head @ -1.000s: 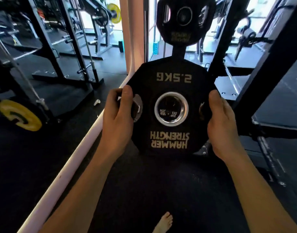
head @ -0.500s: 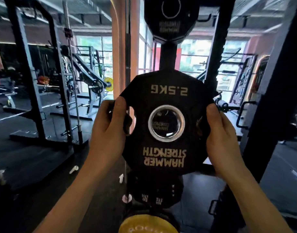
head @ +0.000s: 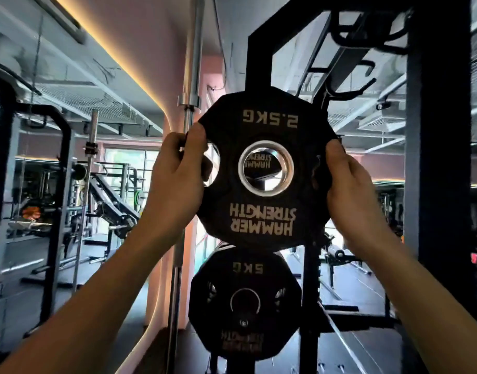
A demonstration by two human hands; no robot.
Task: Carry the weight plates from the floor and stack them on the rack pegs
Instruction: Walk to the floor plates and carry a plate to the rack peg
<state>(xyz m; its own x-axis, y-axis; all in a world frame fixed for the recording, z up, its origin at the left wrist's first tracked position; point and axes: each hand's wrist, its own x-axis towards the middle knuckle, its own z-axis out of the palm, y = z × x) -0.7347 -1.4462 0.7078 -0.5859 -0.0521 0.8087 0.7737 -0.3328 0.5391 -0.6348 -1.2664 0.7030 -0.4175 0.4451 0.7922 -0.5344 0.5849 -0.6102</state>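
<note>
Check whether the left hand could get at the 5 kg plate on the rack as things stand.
Probably not right away: the left hand grips the 2.5 kg plate, as does the right hand. The 5 kg plate hangs unobstructed just below.

Black rack [head: 254,63] w/ 5 kg plate [head: 245,306], prob. pegged.

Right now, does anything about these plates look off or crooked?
Both read upside down: the 2.5 kg plate, gripped by the left hand and right hand, and the 5 kg plate hanging below it on the rack. Otherwise nothing looks damaged or askew.
</note>
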